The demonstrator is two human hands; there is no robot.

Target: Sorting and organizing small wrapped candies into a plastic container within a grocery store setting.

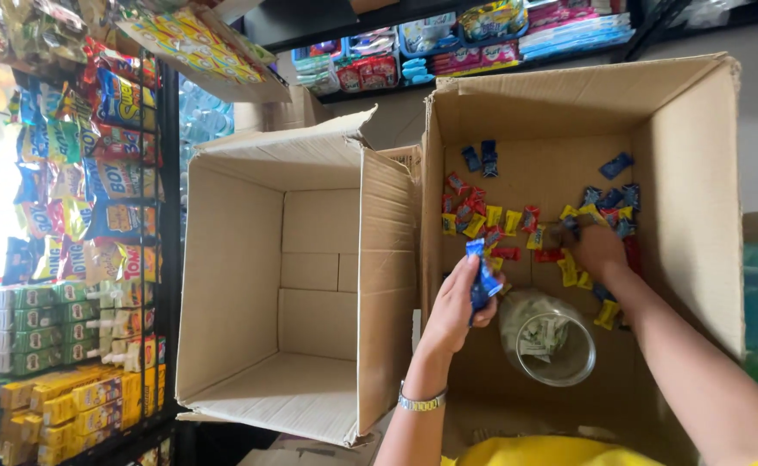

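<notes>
From the head camera we look down into two open brown cardboard boxes standing side by side. In the right-hand cardboard box [694,216] a scatter of small wrapped candies in blue, red and yellow [517,220] lies across the bottom, mostly toward the far wall. Nearer to us in the same box sits a clear round glass jar [548,338], tilted with its mouth facing up toward the camera, and holding a few pale wrapped sweets.

Our left hand [457,306] hangs inside that box, just beside the jar and to its left. Its grip is closed around a small bunch of blue candy wrappers [483,276], which stick up above the fingers. A silver metal bracelet [420,402] circles the left wrist.

Our right hand [599,250] reaches further in and rests among the loose candies near the far right of the pile. Its fingers curl down onto the sweets, but we cannot tell whether the grip is closed on any of them, as the back of the hand hides them. The right forearm crosses the box just beside the jar.

The left-hand cardboard box [232,285] holds nothing that we can see; its flaps stand open.

At the far left a black wire rack [169,216] carries hanging snack bags and stacked green and yellow cartons. Along the top, a dark shelf [483,52] holds more colourful packets. A yellow garment [547,450] shows at the bottom edge.
</notes>
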